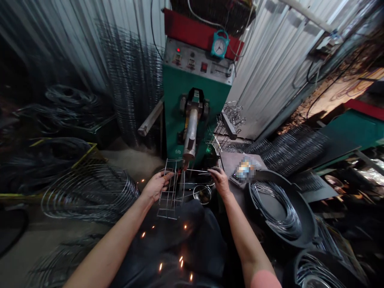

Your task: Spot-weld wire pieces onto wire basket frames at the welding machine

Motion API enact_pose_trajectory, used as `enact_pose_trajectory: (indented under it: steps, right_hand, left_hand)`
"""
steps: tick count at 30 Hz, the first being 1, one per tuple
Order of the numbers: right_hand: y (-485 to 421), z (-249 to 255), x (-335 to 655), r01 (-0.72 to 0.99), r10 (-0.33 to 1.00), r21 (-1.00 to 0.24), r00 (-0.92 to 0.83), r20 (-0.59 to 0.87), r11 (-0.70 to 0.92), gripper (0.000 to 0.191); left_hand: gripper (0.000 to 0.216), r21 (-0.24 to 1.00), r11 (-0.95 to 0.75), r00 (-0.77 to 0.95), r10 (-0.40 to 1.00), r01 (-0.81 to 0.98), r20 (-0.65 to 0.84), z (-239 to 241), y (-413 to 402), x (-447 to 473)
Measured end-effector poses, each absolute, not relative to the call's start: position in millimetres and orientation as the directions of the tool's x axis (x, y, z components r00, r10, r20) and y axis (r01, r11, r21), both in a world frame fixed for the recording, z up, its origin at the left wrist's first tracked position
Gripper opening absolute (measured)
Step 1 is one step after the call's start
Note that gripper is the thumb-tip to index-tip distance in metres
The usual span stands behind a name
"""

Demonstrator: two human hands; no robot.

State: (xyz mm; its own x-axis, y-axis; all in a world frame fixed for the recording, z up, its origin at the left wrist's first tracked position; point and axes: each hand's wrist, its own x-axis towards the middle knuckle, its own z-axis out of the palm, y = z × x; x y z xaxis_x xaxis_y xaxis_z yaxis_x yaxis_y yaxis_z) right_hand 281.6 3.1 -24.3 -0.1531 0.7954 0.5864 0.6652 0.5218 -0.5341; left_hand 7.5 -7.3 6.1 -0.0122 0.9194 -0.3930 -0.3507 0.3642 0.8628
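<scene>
A small wire rack stands before me at the electrode tip of a green spot welder. My left hand is closed on the left side of the rack. My right hand pinches the end of a thin metal wire that reaches leftward to the rack under the electrode. Orange sparks fly over the dark apron on my lap. A small round bowl sits just below the wires; its contents are too dark to name.
A black round tub with bent wire pieces stands at the right, a second tub below it. Wire rings are stacked at left. A teal clock sits on the welder's panel. More wire racks pile behind, right.
</scene>
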Motion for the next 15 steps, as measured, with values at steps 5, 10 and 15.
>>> enact_pose_trajectory:
  steps: [5,10,15]
  right_hand:
    - [-32,-56,332,0.678,0.822,-0.636,0.082,0.563,0.368,0.028]
    - [-56,-83,342,0.741,0.894,-0.614,0.043,0.446,0.271,0.025]
    - [-54,-69,307,0.753,0.907,-0.542,-0.172,0.384,0.372,0.028]
  left_hand:
    - [0.038,0.870,0.343,-0.048,0.922,-0.354,-0.383,5,-7,9]
    - [0.040,0.881,0.289,-0.109,0.930,-0.375,-0.352,-2,-7,7]
    - [0.041,0.904,0.269,-0.161,0.928,-0.331,-0.335,-2,-10,9]
